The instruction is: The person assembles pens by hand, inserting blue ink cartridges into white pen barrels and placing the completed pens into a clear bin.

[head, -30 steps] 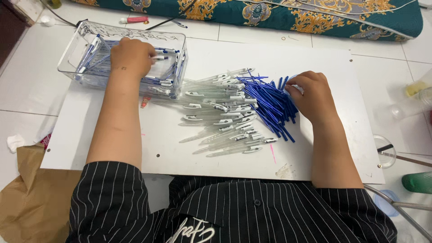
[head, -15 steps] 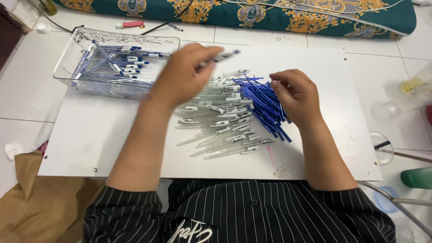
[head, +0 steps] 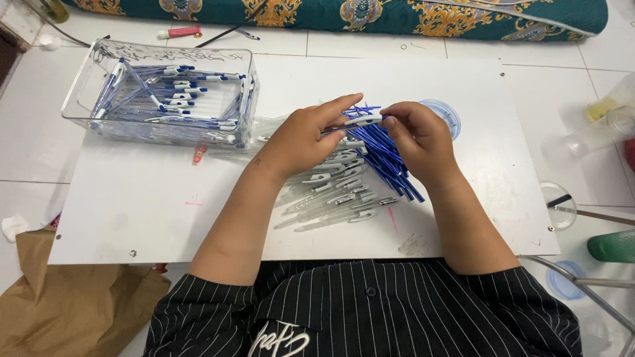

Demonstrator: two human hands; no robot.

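Clear plastic with a white clip: that is the pen barrel (head: 360, 121) pinched between both hands over the middle of the white board (head: 132, 211). The left hand (head: 304, 139) has its fingers stretched long and nearly flat, the tips closed on the barrel's left part; the right hand (head: 417, 135) is curled, thumb and forefinger gripping the clip end. A thin blue piece, seemingly a refill, runs along the barrel at the left fingertips, though whether it is already inside the barrel cannot be told.

Just below the hands lies a heap of clear barrels with clips (head: 331, 198), fanned toward the lower left. Touching it on the right is a pile of blue refills (head: 390, 165), partly hidden under the right hand. A clear round lid (head: 446, 112) lies just beyond that hand. Well to the left, on the board's far corner, a clear plastic bin (head: 86, 92) holds finished-looking blue and white pens (head: 178, 92).

By the look of it, the step in hand is fitting a refill into a barrel. The next move seems to call for keeping the two parts in line while the fingers push them together, with a light grip so the thin refill does not bend.
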